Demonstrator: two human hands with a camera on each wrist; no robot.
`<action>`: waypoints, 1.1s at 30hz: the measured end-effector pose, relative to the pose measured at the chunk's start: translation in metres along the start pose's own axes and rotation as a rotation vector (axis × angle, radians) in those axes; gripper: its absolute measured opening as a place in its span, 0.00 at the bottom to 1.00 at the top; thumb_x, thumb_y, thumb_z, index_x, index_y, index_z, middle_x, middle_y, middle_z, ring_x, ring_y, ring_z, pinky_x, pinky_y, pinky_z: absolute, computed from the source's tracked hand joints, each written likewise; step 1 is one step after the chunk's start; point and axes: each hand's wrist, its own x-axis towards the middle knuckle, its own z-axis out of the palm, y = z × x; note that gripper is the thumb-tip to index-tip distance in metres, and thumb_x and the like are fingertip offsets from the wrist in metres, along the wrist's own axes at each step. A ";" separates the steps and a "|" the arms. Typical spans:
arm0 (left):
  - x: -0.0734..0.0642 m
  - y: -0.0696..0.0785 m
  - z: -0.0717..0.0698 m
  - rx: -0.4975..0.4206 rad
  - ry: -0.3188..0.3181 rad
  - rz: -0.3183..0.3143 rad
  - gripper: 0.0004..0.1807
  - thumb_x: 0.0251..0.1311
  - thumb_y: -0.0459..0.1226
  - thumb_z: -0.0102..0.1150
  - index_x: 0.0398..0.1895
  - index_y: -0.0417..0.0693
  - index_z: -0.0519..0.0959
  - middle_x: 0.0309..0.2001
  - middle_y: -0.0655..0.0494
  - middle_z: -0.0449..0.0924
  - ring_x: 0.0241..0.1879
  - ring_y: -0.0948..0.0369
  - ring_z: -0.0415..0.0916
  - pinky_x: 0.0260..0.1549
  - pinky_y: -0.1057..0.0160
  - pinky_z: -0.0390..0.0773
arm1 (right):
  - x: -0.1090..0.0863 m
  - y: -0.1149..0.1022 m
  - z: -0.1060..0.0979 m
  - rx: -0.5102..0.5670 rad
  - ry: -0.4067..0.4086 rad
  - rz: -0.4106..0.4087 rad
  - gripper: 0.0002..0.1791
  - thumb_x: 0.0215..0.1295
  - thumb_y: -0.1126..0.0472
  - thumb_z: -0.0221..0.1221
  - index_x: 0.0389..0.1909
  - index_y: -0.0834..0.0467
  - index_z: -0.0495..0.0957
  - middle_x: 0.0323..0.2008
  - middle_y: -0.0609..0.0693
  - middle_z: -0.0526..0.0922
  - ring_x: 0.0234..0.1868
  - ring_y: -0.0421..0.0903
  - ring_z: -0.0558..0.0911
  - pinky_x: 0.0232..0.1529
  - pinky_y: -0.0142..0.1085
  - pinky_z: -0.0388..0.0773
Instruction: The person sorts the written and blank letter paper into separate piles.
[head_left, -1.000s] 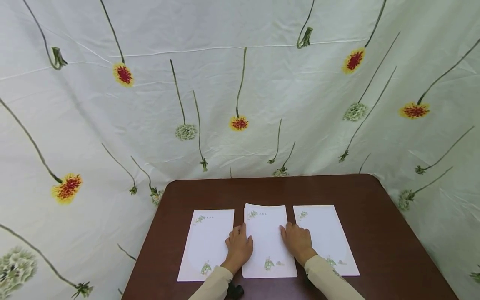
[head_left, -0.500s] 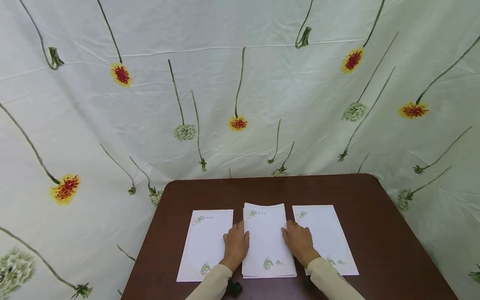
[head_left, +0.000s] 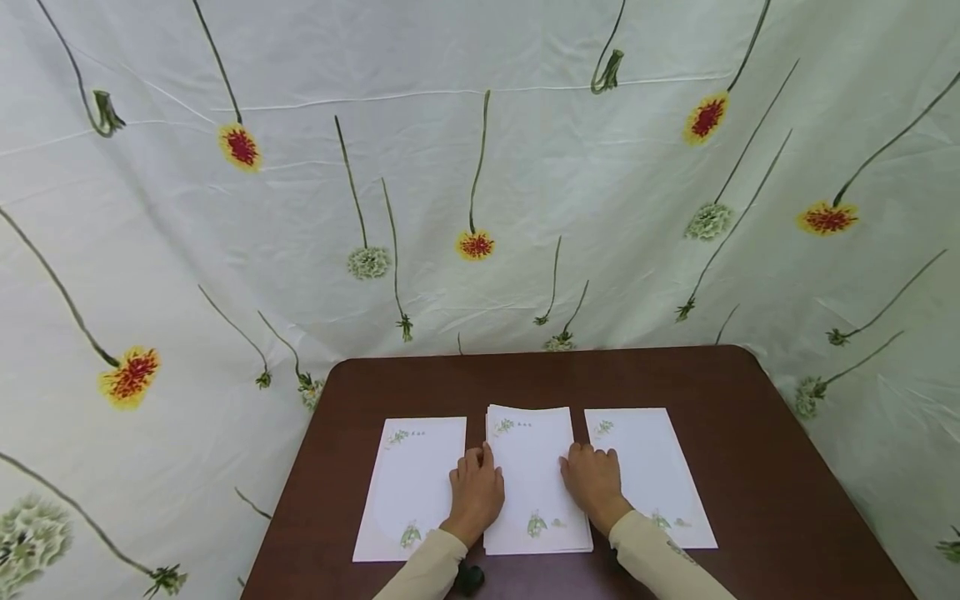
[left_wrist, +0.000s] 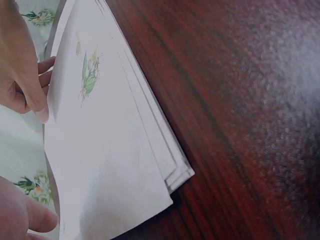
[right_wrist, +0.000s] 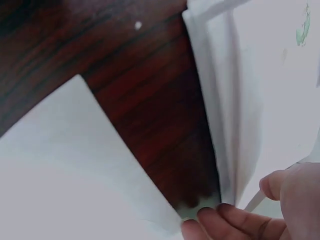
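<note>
Two hands bracket the middle stack of paper (head_left: 536,479) on the table (head_left: 750,467). Fingers of the left hand (head_left: 476,492) lie nearly straight against the stack's left edge, thumb on the top sheet. Fingers of the right hand (head_left: 595,482) curl at the stack's right edge; the right wrist view shows fingertips (right_wrist: 235,220) tucked at the sheets' edges. Just outside the left fingers lies a single sheet (head_left: 408,483); just outside the right fingers lies another sheet (head_left: 652,467). Beyond hangs a flowered cloth (head_left: 480,167).
</note>
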 end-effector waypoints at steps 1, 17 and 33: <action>-0.001 0.000 0.000 -0.002 -0.003 0.005 0.29 0.73 0.34 0.59 0.71 0.25 0.70 0.57 0.34 0.72 0.55 0.41 0.70 0.48 0.42 0.68 | -0.001 -0.001 -0.001 -0.006 -0.008 0.002 0.18 0.69 0.51 0.67 0.33 0.64 0.81 0.26 0.57 0.83 0.27 0.57 0.85 0.38 0.51 0.79; -0.002 0.003 0.004 -0.063 -0.051 -0.019 0.30 0.74 0.31 0.56 0.74 0.23 0.65 0.65 0.29 0.68 0.63 0.35 0.65 0.55 0.37 0.66 | -0.010 -0.013 -0.010 -0.026 0.012 0.049 0.19 0.65 0.52 0.70 0.25 0.65 0.85 0.24 0.57 0.82 0.25 0.56 0.85 0.34 0.51 0.78; 0.005 -0.001 0.002 -0.086 0.036 -0.031 0.28 0.71 0.32 0.61 0.71 0.28 0.71 0.50 0.38 0.76 0.51 0.43 0.73 0.45 0.46 0.67 | -0.003 -0.002 -0.002 0.208 0.069 0.136 0.16 0.65 0.59 0.72 0.35 0.67 0.78 0.25 0.60 0.83 0.23 0.59 0.86 0.26 0.52 0.80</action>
